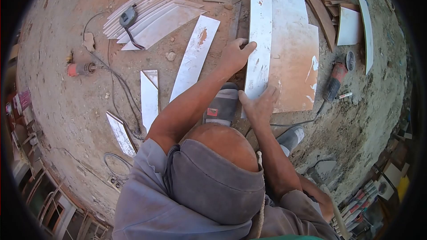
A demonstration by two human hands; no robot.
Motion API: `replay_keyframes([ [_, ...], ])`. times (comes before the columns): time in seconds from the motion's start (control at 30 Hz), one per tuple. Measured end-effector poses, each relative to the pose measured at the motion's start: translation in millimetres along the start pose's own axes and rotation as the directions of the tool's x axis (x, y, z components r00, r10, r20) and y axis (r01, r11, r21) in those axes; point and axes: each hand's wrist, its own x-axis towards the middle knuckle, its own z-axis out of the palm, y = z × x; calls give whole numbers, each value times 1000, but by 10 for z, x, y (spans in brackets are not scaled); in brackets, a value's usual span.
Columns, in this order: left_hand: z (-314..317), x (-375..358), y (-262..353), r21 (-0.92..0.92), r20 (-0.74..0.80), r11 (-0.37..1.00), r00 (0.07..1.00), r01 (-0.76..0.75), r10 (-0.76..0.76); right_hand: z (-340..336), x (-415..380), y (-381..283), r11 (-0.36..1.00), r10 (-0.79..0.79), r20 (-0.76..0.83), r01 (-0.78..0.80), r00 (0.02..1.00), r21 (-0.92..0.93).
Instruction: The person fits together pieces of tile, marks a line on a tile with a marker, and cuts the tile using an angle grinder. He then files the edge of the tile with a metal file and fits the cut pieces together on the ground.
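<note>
A long white tile strip (261,31) with a brown stain near its far end lies over the left edge of larger tiles. My left hand (236,55) grips the strip's left edge, its thumb on top. At the strip's near end, my right hand (261,103) is closed around the edge, thumb on the left and fingers on the right. Beneath and beside the strip are a brown-faced tile (293,71) with white patches and a white tile (289,2) behind it.
An angle grinder (336,78) lies right, another power tool (81,69) left. A tape measure (128,16) rests on stacked triangular tiles (167,22). Loose strips (195,58), a metal square (235,18), cables (124,86) and brown tile pieces (321,18) lie on the dirt ground.
</note>
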Motion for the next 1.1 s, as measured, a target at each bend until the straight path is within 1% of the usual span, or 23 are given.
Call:
replay_keyframes([
  [0.03, -41, 9, 27, 6, -6, 1000, 1000, -3, 3, 43, 8, -26, 998, -3, -13, 4, 1000, 60],
  [0.1, -124, 27, 78, 58, 71, 997, 996, 41, -45, 98, 45, -49, 998, -15, 15, 14, 1000, 62],
  [0.2, -157, 17, 86, 29, -10, 999, 1000, -16, 16, 133, 43, -152, 996, -10, 86, 2, 996, 90],
  [0.23, -165, 29, 59, 27, -6, 999, 1000, -17, 17, 131, 37, -192, 993, 1, 123, -15, 992, 117],
  [0.27, -209, 46, 24, -12, -51, 1000, 999, -10, 9, 148, 36, -206, 993, 3, 117, -16, 993, 114],
  [0.3, -252, 78, -39, -51, -96, 999, 995, -4, -1, 177, 39, -216, 979, -140, 122, 120, 983, 163],
  [0.33, -304, 92, -69, -154, -162, 988, 987, -17, -8, 190, 32, -251, 945, -279, 123, 249, 952, 214],
  [0.37, -429, 102, -118, -172, -176, 985, 983, 22, -52, 198, 40, -283, 936, -271, 229, 200, 935, 291],
  [0.4, -572, 65, -28, -122, -228, 992, 972, 34, -62, 220, 45, -331, 923, -291, 305, 183, 907, 337],
  [0.43, -705, 53, -28, -33, -302, 999, 953, -33, 21, 224, 61, -401, 909, -315, 371, 164, 874, 384],
  [0.47, -854, 37, -19, 177, -342, 984, 936, -21, 81, 185, 78, -458, 909, -355, 383, 220, 853, 354],
  [0.53, -1091, 19, -47, 360, -379, 933, 909, -28, 174, 238, 139, -447, 918, -356, 409, 232, 840, 321],
  [0.57, -1197, 26, -70, 361, -373, 932, 911, -29, 173, 273, 152, -411, 927, -354, 445, 246, 823, 283],
  [0.6, -1298, 33, -105, 382, -376, 924, 916, 15, 141, 342, 154, -319, 915, -376, 367, 279, 851, 291],
  [0.63, -1376, 37, -142, 401, -382, 914, 918, 60, 107, 378, 171, -258, 917, -372, 371, 275, 851, 290],
  [0.67, -1430, 44, -181, 400, -382, 914, 919, 65, 102, 415, 193, -198, 941, -328, 367, 265, 871, 211],
  [0.7, -1473, 66, -202, 446, -376, 893, 918, 58, 128, 424, 233, -188, 958, -285, 357, 254, 890, 132],
  [0.73, -1502, 93, -222, 492, -367, 869, 917, 50, 155, 443, 277, -187, 959, -283, 357, 252, 890, 132],
  [0.8, -1523, 149, -267, 492, -343, 870, 925, 27, 165, 502, 371, -216, 992, -126, 405, 117, 906, 46],
  [0.93, -1562, 210, -347, 541, -293, 841, 938, 3, 185, 630, 533, -351, 992, -111, 331, 124, 937, -18],
  [1.0, -1615, 189, -397, 545, -290, 838, 943, 21, 165, 644, 606, -419, 998, 65, 379, -52, 923, -44],
  [1.03, -1640, 176, -430, 546, -289, 837, 947, 43, 141, 658, 642, -434, 998, 58, 378, -47, 924, -39],
  [1.1, -1677, 136, -475, 557, -300, 828, 945, 60, 133, 711, 702, -451, 989, 148, 378, -142, 914, -44],
])
